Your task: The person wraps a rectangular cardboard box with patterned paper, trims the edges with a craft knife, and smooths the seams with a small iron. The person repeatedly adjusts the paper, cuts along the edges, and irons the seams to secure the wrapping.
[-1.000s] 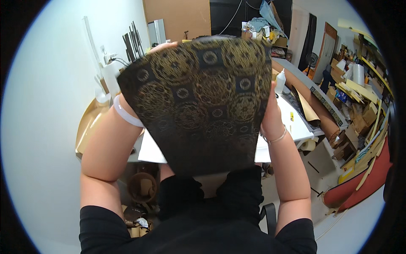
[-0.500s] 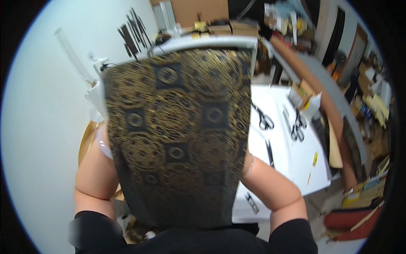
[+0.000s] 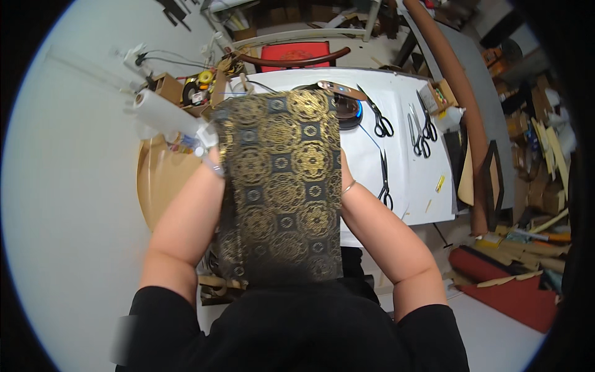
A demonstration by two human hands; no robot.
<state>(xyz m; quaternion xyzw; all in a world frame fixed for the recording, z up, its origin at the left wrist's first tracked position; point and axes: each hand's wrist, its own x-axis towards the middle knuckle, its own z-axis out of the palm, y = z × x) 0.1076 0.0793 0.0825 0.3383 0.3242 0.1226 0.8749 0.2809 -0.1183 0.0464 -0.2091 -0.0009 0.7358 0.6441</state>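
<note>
A black-and-gold patterned fabric piece (image 3: 282, 180) is raised in front of my chest, its medallion pattern facing me. It spans the space between my forearms and covers most of both hands. My left hand (image 3: 214, 155) is at its left edge, with a pale bangle at the wrist. On the opposite edge is my right hand (image 3: 344, 168), with a thin bangle below it. The fabric hides the fingers of both hands, but it is held up between them. Its lower end reaches down to my black shirt (image 3: 285, 322).
On the white table (image 3: 396, 167) lie several black scissors (image 3: 384, 173), a yellow cutter (image 3: 440, 183) and a dark oval device (image 3: 348, 111). A cardboard box (image 3: 439, 96) stands at the table's right. A white roll (image 3: 164, 111) leans left; a red chair (image 3: 295, 56) stands beyond.
The fabric has moved down and farther from me, looks narrower, and its pattern is sharper. My view has tilted down, bringing the red chair and more of the table into sight.
</note>
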